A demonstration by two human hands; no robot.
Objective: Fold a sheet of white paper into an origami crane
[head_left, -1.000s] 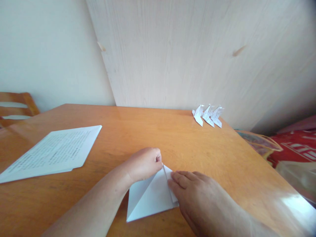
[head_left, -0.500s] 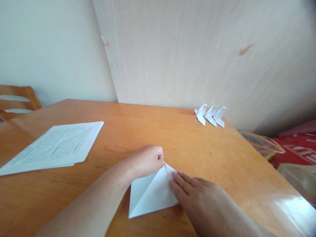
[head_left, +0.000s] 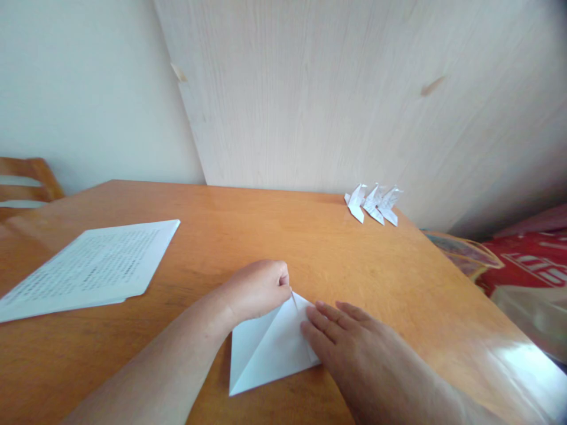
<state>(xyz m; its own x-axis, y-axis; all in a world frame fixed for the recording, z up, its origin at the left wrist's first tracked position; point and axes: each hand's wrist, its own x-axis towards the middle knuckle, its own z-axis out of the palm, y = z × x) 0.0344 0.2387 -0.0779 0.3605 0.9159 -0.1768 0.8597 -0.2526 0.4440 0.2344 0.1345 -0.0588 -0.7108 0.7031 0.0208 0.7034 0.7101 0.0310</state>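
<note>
A white sheet of paper [head_left: 278,345] lies folded on the table in front of me, a diagonal crease running across it. My left hand [head_left: 261,289] is closed at its far corner, the curled fingers on the paper and their tips mostly hidden. On the right edge of the sheet rests my right hand [head_left: 349,336], held flat with the fingers stretched out and slightly apart. Part of the paper's left side is covered by my left wrist, and its right corner is under my right hand.
Printed sheets [head_left: 101,260] lie stacked on the wooden table [head_left: 248,230] at left. Several folded paper pieces [head_left: 373,203] stand at the far right, near the pale board [head_left: 301,100]. A chair [head_left: 31,180] is at far left; a red bag [head_left: 531,257] sits beyond the right edge.
The view has shifted slightly. My right hand's fingers are a little more spread on the paper; my left hand stays closed at the far corner.
</note>
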